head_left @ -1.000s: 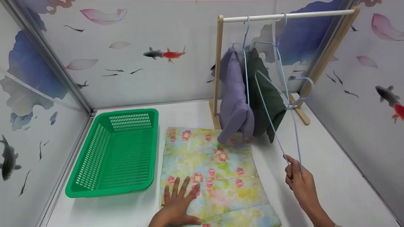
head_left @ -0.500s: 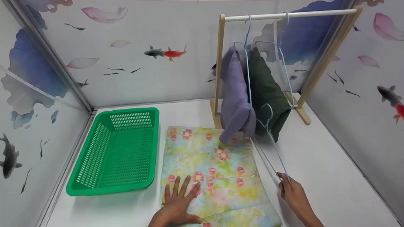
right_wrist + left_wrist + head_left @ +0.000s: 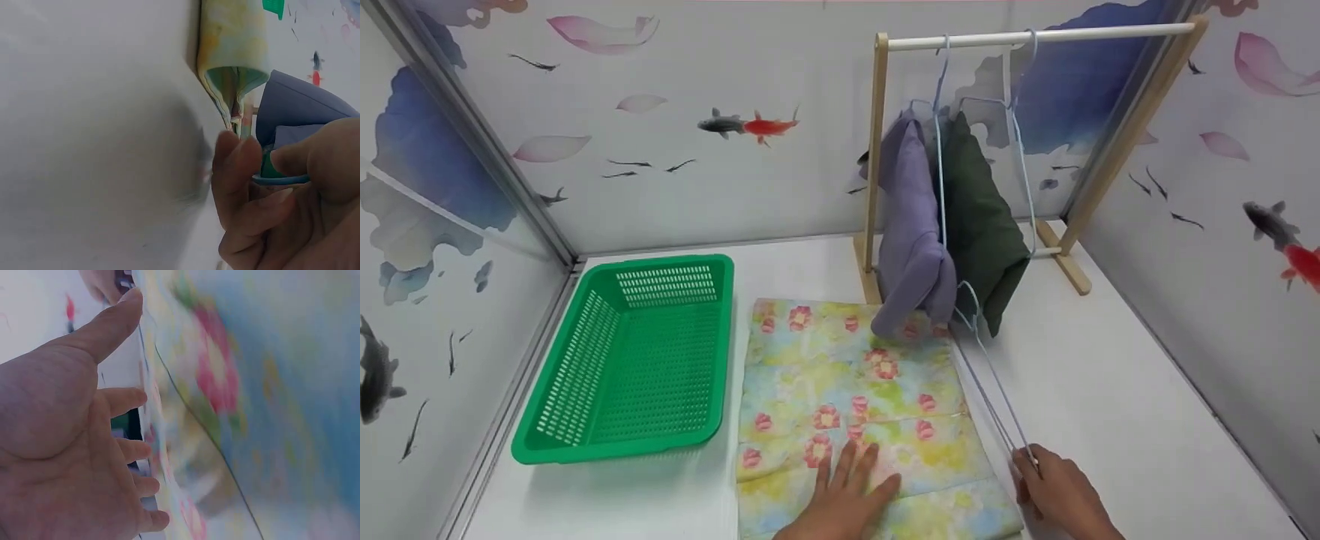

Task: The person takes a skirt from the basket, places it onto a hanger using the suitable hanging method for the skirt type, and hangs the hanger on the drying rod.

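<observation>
Folded floral cloth (image 3: 810, 375), yellow and pale blue with pink flowers, lies flat in the middle of the white table. On its near part rests my left hand (image 3: 844, 491), fingers spread; the left wrist view shows the straight fingers against the cloth (image 3: 270, 410). My right hand (image 3: 1057, 484) pinches a pale blue wire clothes hanger (image 3: 997, 379) by its near end, beside the cloth's right edge. The hanger's hook points away, toward the rack. In the right wrist view, fingers and thumb close round the hanger (image 3: 275, 180), just below the cloth's folded, gaping end (image 3: 236, 76).
A green plastic basket (image 3: 727, 360) stands on the left. Behind, a wooden rack with a white rail (image 3: 1072, 34) carries a purple garment (image 3: 911, 217) and a dark green garment (image 3: 982, 225) on hangers. Printed walls enclose the table (image 3: 1155, 390).
My right hand has lowered the hanger from near the dark green garment toward the cloth's right side, pulling it nearer. My left hand has slid right and nearer over the cloth.
</observation>
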A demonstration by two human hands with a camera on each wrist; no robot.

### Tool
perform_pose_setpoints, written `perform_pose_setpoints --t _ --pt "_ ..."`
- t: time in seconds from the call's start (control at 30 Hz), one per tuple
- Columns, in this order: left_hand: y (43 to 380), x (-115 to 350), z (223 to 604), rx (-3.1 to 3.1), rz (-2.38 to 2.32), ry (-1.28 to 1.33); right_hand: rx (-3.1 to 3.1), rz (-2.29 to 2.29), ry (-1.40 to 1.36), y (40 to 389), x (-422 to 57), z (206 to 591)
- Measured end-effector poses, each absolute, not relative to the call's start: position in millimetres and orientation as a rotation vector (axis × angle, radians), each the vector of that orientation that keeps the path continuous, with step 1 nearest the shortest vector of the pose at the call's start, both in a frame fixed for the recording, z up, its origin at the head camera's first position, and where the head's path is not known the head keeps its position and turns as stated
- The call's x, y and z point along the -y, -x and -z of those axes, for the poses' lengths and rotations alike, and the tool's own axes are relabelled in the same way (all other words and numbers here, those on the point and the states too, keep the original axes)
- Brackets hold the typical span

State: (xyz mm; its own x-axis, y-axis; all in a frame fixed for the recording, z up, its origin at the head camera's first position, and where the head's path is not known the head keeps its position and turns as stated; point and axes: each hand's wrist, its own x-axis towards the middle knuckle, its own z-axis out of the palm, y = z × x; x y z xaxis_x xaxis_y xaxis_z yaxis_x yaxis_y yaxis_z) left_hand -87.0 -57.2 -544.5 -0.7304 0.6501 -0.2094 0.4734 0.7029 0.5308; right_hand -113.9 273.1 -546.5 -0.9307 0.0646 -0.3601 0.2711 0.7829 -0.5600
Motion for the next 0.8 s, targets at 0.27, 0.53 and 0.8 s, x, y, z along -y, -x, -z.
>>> perform_pose_setpoints --t 0.27,0.53,0.8 --pt "78 35 552 -2.477 -0.619 -0.986 -2.613 0.650 -0.219 100 -273 544" --pt "65 18 576 -2.670 -0.474 -1.072 -2.620 0.456 -0.054 86 -272 539" --pt "58 0 578 -2.997 -0.145 -1.196 -2.581 0.496 -0.077 76 -277 541"
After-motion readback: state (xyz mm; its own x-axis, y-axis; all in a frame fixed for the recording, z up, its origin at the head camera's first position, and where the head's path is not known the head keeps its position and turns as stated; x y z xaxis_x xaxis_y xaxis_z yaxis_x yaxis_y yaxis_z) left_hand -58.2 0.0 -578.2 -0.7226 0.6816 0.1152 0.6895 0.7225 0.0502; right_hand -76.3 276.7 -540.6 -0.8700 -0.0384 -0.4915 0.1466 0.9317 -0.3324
